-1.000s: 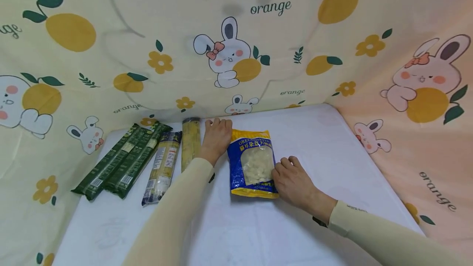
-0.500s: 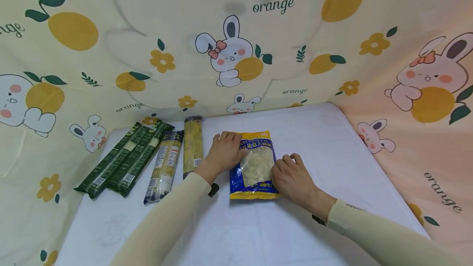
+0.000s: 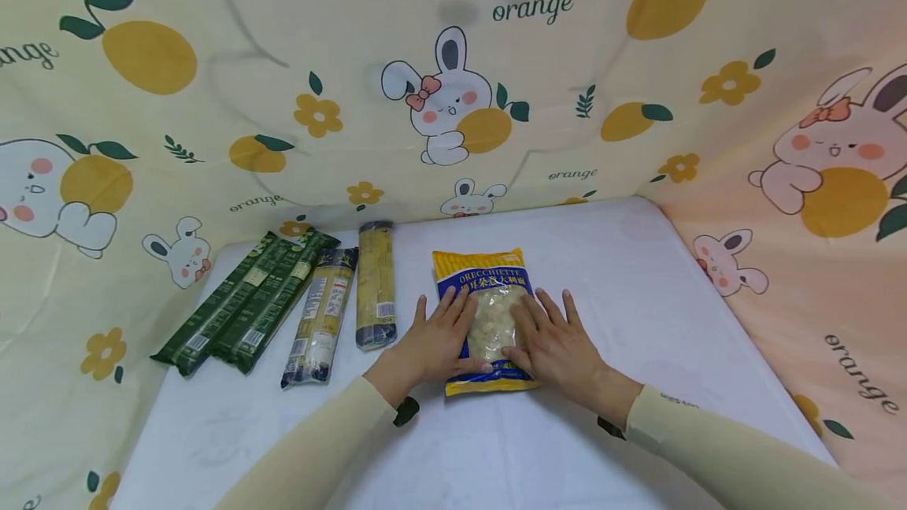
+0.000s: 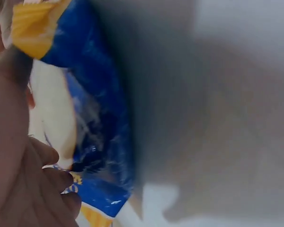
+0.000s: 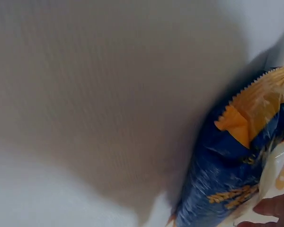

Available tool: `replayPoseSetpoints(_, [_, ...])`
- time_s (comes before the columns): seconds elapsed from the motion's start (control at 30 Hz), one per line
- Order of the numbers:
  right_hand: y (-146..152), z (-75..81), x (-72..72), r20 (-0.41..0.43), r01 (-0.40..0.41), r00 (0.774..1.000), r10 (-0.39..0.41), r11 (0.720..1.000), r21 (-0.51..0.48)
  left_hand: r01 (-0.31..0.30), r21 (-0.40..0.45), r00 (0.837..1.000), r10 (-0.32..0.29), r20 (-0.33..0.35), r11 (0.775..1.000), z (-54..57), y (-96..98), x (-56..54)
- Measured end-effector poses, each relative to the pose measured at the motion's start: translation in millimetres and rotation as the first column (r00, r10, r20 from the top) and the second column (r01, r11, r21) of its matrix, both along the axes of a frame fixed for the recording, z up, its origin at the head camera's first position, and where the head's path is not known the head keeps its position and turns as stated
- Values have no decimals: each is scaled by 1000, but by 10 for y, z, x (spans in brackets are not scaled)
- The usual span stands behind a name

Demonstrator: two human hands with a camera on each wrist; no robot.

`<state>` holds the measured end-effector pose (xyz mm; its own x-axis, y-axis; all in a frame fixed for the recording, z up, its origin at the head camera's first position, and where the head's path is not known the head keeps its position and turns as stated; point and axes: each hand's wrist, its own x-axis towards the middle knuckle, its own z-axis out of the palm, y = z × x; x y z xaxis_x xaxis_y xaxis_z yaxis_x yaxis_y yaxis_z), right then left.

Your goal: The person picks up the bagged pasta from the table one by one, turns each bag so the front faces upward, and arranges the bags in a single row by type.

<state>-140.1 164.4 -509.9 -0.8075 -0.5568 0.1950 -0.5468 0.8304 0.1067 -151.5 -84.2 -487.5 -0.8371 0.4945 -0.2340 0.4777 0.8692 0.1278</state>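
Observation:
A blue and yellow bag of orecchiette pasta [image 3: 494, 321] lies flat on the white table, its clear window facing up. My left hand [image 3: 434, 343] rests on the bag's left side with fingers spread and fairly straight. On the right side, my right hand [image 3: 560, 346] lies over the bag in the same way, thumb towards the middle. In the left wrist view the bag's blue side [image 4: 106, 118] runs past my fingers [image 4: 57, 182]. The right wrist view has the bag's crimped yellow end [image 5: 248, 116] and, at the lower right corner, a few fingertips [image 5: 277, 208].
Left of the bag stand in a row a clear pack of spaghetti [image 3: 376, 282], another spaghetti pack [image 3: 322, 313] with labels, and two long green packs [image 3: 272, 301] [image 3: 220, 305]. A patterned cloth [image 3: 319, 46] hangs behind the white table [image 3: 609, 250] and along its sides.
My left hand has come from the bag's upper left corner down to its left side, and its fingers have straightened. My right hand has opened out from the right edge onto the bag.

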Motion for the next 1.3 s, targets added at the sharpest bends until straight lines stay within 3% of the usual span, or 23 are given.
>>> replayPoseSetpoints(0.23, [-6, -98, -38, 151, -13, 988, 14, 1000, -13, -1, 14, 1000, 1, 12, 1000, -109, -46, 88])
replayPoseSetpoints(0.47, [33, -172, -207, 194, -50, 979, 56, 998, -38, -25, -2, 1000, 25, 16, 1000, -237, -50, 42])
replayPoseSetpoints(0.67, [120, -142, -362, 221, -41, 974, 48, 999, -36, -34, -23, 999, 34, 20, 999, -305, 65, -96])
replayPoseSetpoints(0.87, [298, -110, -486, 183, -12, 983, 18, 999, -30, -2, -43, 1000, 2, -16, 999, -317, 280, -260])
replayPoseSetpoints(1.3, [379, -134, -606, 165, 92, 983, -78, 993, -77, 51, -40, 995, -54, -85, 998, -378, 731, -563])
